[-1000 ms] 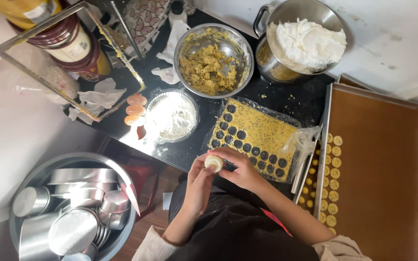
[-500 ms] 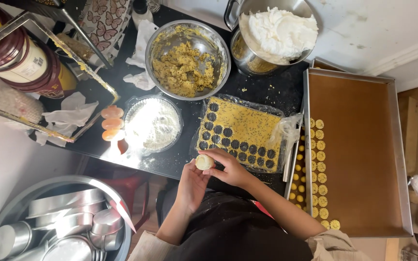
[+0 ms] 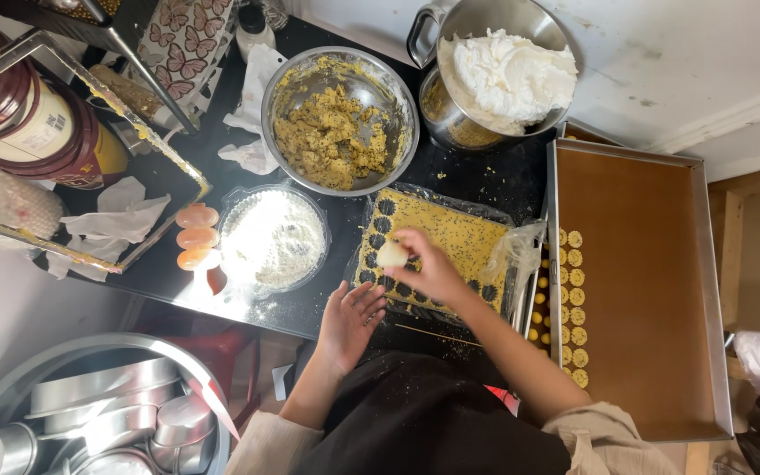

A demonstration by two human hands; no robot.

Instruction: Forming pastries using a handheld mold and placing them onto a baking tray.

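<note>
My right hand (image 3: 428,264) holds a small pale cutter (image 3: 391,255) over the left edge of a flat yellow speckled dough sheet (image 3: 450,233) that has several round holes cut along its edges. My left hand (image 3: 349,321) rests open, palm up, at the black table's front edge just below the sheet, holding nothing. To the right, a large brown baking tray (image 3: 644,264) carries a column of small round yellow cookies (image 3: 576,299) along its left side.
A steel bowl of crumbly yellow dough (image 3: 338,119) and a pot of white cream (image 3: 503,75) stand at the back. A flour bowl (image 3: 273,239) sits beside orange cutters (image 3: 195,237). A wire rack with jars (image 3: 37,132) is left; metal tins (image 3: 98,422) fill a basin below.
My right hand has lifted the cutter away from my left hand and up over the dough sheet's left edge. My left hand has opened and stayed low. The camera view has shifted closer.
</note>
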